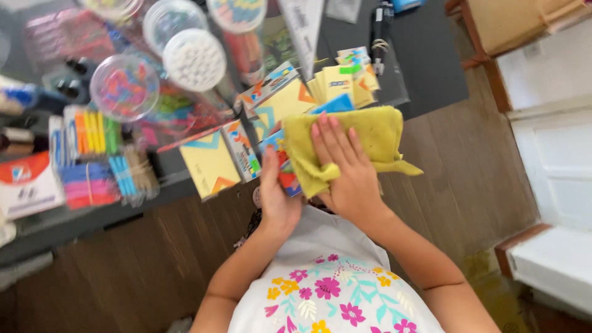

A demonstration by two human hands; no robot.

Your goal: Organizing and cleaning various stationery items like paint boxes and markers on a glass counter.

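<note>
the yellow cloth (361, 139) lies folded over a small colourful packet (285, 169) near the middle of the view, just off the front edge of the dark tabletop (431, 55). the right hand (345, 166) presses flat on the cloth with fingers spread fairly wide, the cloth bunched under the palm. the left hand (276, 197) grips the packet from below at about 7 o'clock of the cloth, thumb up along the packet's side, closed on it.

the tabletop is dark grey and fills the upper left of the view; its bare part runs toward 1 o'clock. below it the floor (468, 166) is brown wood planking. at 3 o'clock stands a white cabinet or door (555, 160), and at 1 o'clock a wooden piece of furniture, partly cut off.

the tabletop is crowded. at 11 o'clock of the cloth, yellow card packets (213, 163) with orange and blue corners lean at the edge, close to the held packet. at 12 o'clock a fan of small yellow notepads (342, 83) sits just behind the cloth. farther toward 10 o'clock stand clear round tubs (126, 86) of coloured bits, one with a white lid (194, 58). at 9 o'clock lie bundles of coloured sticks (92, 132) bound with bands, blurred. a white box with an orange band (24, 182) lies at the far left edge.
</note>
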